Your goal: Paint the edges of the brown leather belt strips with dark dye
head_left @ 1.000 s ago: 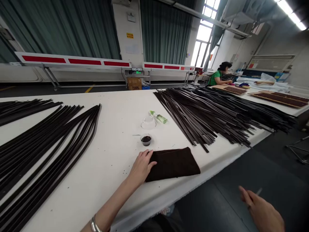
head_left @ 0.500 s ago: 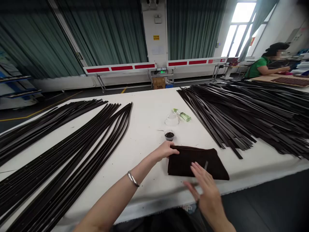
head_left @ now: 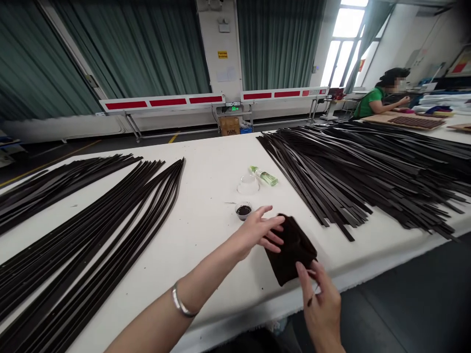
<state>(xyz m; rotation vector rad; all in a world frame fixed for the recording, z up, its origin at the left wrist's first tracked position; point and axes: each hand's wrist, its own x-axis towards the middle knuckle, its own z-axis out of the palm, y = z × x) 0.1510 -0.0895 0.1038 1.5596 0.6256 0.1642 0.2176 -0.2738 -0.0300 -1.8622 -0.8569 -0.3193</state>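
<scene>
**Folded dark cloth (head_left: 292, 247) lying between left grip (head_left: 257, 230) and right grip (head_left: 322, 306)**

Far beyond the grips, green curtains (head_left: 136, 54) are hanging behind a red-striped barrier (head_left: 162, 103). Well off to the right, a co-worker (head_left: 373, 100) in a green shirt is sitting at a further tabletop with a board of dark strips (head_left: 415, 122). The white tabletop (head_left: 206, 157) is stretching ahead of the person, carrying long bundled dark straps (head_left: 91, 215) left of the left grip and a wide fan of dark straps (head_left: 368, 166) beyond the right grip.

The folded dark cloth is lying between the two grips, its longer sides slanting from far left to near right. The left grip is spread, its fingertips touching the cloth's far-left edge. The right grip, nearer the cloth's near corner, is pinching a thin stick (head_left: 311, 297), its kind too small to tell. Just beyond the left grip, a small cup of dark liquid (head_left: 243, 211) is sitting, with a clear plastic lid (head_left: 248, 185) and a green-labelled bottle (head_left: 263, 175) further on. A silver bangle (head_left: 180, 301) is circling the left wrist.

"KARL" is readable on a cardboard box (head_left: 230, 126); the yellow wall sign (head_left: 222, 54) is not legible.
</scene>
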